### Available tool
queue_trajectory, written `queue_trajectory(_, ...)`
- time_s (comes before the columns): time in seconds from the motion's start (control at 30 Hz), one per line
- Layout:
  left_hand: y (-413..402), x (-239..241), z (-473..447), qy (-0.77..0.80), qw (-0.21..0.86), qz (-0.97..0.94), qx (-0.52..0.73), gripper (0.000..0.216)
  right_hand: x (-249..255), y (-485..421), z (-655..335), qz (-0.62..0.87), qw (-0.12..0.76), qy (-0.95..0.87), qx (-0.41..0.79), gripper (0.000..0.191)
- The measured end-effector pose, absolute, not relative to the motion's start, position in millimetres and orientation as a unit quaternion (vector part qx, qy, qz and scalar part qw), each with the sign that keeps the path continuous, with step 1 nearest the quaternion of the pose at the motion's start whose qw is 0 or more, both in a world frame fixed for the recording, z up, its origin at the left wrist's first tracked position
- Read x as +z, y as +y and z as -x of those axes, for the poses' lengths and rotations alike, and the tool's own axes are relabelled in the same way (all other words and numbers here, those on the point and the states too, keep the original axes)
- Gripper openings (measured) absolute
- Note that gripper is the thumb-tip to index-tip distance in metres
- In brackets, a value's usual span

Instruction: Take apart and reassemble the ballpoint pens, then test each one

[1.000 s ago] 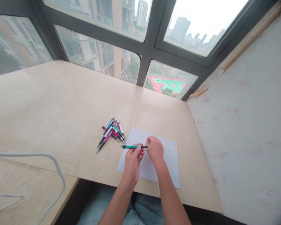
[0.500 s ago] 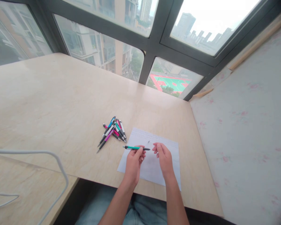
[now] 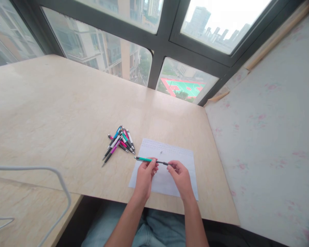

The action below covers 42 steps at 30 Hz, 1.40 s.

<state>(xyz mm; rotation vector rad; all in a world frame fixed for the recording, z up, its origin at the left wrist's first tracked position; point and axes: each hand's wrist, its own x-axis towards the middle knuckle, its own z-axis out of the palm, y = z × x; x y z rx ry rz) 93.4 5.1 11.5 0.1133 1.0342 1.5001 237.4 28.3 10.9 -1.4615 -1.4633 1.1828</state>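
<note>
My left hand [image 3: 146, 175] pinches the middle of a teal and black pen [image 3: 147, 159], held level above a white sheet of paper [image 3: 170, 151]. My right hand [image 3: 180, 175] is closed with its fingertips on the pen's dark right end. A tiny dark piece [image 3: 161, 152] lies on the sheet beyond the hands. A pile of several coloured pens [image 3: 119, 141] lies on the desk to the left of the sheet.
The beige desk [image 3: 67, 113] runs to a dark-framed window [image 3: 159, 51] at the back. A wall with pale floral paper [image 3: 267, 137] closes the right side. A white wire frame [image 3: 59, 181] stands over a lower surface at the left.
My right hand came off the pen's end and drew back a little, then returned and closed on the end again. The view shifted slightly.
</note>
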Motion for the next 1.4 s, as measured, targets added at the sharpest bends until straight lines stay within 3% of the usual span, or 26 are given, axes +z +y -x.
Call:
queue_trajectory(0.27, 8.6, 12.2, -90.4, 0.45, 0.607, -0.041, 0.654, 0.034, -15.8, 19.8, -245.2, 0.604, 0.454, -0.529, 0.387, 0.029)
queue_trajectory(0.77, 11.6, 3.8, -93.7, 0.423, 0.635, -0.08, 0.642, 0.031, -10.5, 59.1, -235.4, 0.595, 0.415, -0.629, 0.28, 0.028)
queue_trajectory(0.93, 11.8, 1.5, -93.4, 0.415, 0.637, -0.084, 0.644, 0.032, -7.7, 78.6, -227.9, 0.649, 0.35, -0.646, 0.197, 0.027)
queue_trajectory(1.23, 11.2, 5.0, -92.7, 0.411, 0.64, -0.071, 0.645, 0.036, -2.3, 99.4, -204.8, 0.677, 0.284, -0.654, 0.183, 0.024)
queue_trajectory(1.4, 11.9, 2.6, -92.8, 0.414, 0.64, -0.07, 0.644, 0.038, -4.3, 96.3, -216.9, 0.661, 0.339, -0.594, 0.309, 0.032)
